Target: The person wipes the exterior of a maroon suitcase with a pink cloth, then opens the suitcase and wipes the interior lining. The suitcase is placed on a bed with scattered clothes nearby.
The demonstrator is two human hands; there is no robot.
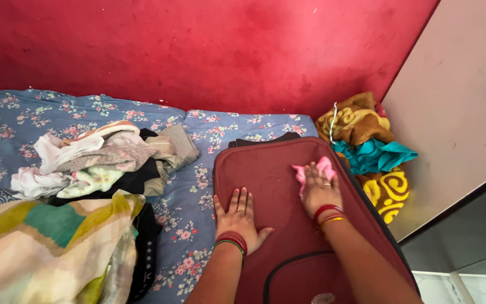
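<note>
Dark red fabric suitcase (pixel 288 225) lies flat on the blue floral bed sheet (pixel 198 197). Left hand (pixel 238 217) flat on its lid, fingers released and spread. Right hand (pixel 319 188) presses a small pink cloth (pixel 310 169) onto the lid, fingers over the cloth. Pile of mixed clothes (pixel 102 160) well to the left.

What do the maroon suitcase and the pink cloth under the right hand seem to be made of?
Maroon suitcase: probably woven synthetic fabric with a matte finish, since its lid dents softly and has stitched seams. Pink cloth: a soft, thin textile, perhaps cotton or microfibre, crumpled under the right hand.
</note>
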